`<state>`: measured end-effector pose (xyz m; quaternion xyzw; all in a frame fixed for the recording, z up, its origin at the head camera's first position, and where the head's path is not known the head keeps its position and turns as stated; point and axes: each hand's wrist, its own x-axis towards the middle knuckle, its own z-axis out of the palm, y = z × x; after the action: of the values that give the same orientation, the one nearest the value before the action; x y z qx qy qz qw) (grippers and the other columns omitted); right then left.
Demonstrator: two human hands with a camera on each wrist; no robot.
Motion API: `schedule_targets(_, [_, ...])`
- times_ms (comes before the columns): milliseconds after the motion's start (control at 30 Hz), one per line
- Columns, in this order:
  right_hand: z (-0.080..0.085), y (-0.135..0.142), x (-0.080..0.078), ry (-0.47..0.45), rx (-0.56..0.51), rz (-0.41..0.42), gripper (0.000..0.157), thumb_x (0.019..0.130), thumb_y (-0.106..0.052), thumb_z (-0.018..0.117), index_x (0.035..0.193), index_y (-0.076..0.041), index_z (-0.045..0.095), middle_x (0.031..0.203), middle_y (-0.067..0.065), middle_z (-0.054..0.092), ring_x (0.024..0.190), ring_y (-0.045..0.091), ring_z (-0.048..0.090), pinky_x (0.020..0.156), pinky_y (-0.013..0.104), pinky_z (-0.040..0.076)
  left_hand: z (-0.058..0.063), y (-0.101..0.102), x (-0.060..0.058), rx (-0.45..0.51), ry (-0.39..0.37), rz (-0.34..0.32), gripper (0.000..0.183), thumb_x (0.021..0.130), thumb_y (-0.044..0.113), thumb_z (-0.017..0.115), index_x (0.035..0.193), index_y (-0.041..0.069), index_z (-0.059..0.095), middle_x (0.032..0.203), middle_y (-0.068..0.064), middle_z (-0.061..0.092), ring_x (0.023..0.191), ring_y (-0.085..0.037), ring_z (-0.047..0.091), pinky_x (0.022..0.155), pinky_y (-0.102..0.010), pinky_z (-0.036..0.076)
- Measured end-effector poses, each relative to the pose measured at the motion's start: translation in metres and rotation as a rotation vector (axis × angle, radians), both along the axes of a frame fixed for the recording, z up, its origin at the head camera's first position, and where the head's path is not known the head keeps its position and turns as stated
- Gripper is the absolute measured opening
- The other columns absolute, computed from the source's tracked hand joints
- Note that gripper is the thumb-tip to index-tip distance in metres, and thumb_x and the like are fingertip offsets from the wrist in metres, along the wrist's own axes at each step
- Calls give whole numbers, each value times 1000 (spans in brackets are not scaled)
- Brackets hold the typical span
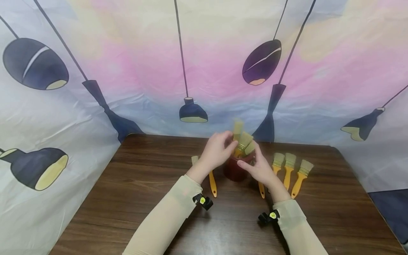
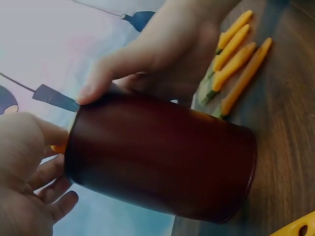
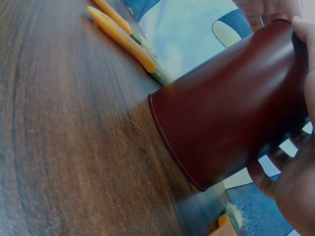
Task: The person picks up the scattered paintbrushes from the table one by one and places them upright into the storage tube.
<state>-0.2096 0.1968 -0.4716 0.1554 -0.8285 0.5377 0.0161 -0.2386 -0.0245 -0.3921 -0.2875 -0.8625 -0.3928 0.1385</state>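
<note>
A dark red cup [image 1: 235,171] stands on the table with several paintbrushes [image 1: 244,141] in it, bristles up. My left hand [image 1: 218,148] is at the cup's mouth and pinches a paintbrush [image 1: 237,130] whose bristles are blurred. In the left wrist view, a bit of yellow handle [image 2: 59,148] shows by the left fingers; the rest is hidden behind the rim. My right hand [image 1: 259,168] grips the cup near its top, thumb at the rim and fingers round the far side, as the right wrist view of the cup [image 3: 231,108] also shows.
On the wooden table [image 1: 137,184], one paintbrush [image 1: 213,184] lies left of the cup, partly under my left forearm. Several more lie to the right, including a splayed brush [image 1: 299,180]. A printed cloth [image 1: 153,63] hangs behind the table.
</note>
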Motion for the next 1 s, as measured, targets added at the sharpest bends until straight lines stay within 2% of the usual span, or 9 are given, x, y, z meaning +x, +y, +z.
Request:
schedule_targets(100, [0,0,0,8,7,1,99,102,-24,78,176,-24,12,127,20,62,111,31,63,97,52,52,-3,1,0,-74,37,-8,18,107,19,70,114,5,78,102,-7,78,100,-28,66,94,-44,52])
schedule_targets(200, [1,0,0,8,13,2,100,102,-24,79,176,-25,12,122,19,63,107,29,63,94,50,53,-5,2,1,-96,47,4,19,106,20,72,115,4,78,104,-8,79,109,-30,64,101,-46,50])
schedule_targets(333, [1,-1,-1,5,21,0,100,102,-25,79,176,-25,11,125,20,62,109,31,63,96,51,52,-6,2,2,-64,24,13,27,104,18,76,127,5,74,102,-7,76,109,-30,64,98,-47,51])
schedule_targets(433, [1,-1,0,4,19,-1,100,102,-25,79,176,-25,11,131,22,61,111,33,63,98,54,51,-5,3,3,-21,0,13,42,102,15,78,141,4,67,107,-7,75,112,-29,65,102,-48,51])
schedule_targets(533, [0,-1,0,2,11,1,99,102,-23,78,176,-25,11,137,24,59,114,36,63,100,57,50,-5,3,4,12,-12,13,49,102,13,78,147,2,63,112,-9,75,115,-29,66,106,-49,51])
schedule_targets(800, [1,-1,0,6,1,3,99,104,-21,77,176,-21,9,145,27,56,121,40,63,105,61,48,-5,1,6,34,7,28,39,101,14,78,137,4,69,112,-8,74,111,-27,66,101,-46,53])
schedule_targets(1000, [1,-1,0,-3,5,1,99,103,-23,77,176,-23,9,152,28,51,126,43,60,108,64,46,-7,-1,7,60,11,16,35,100,15,79,132,1,72,113,-10,72,107,-26,67,95,-42,55])
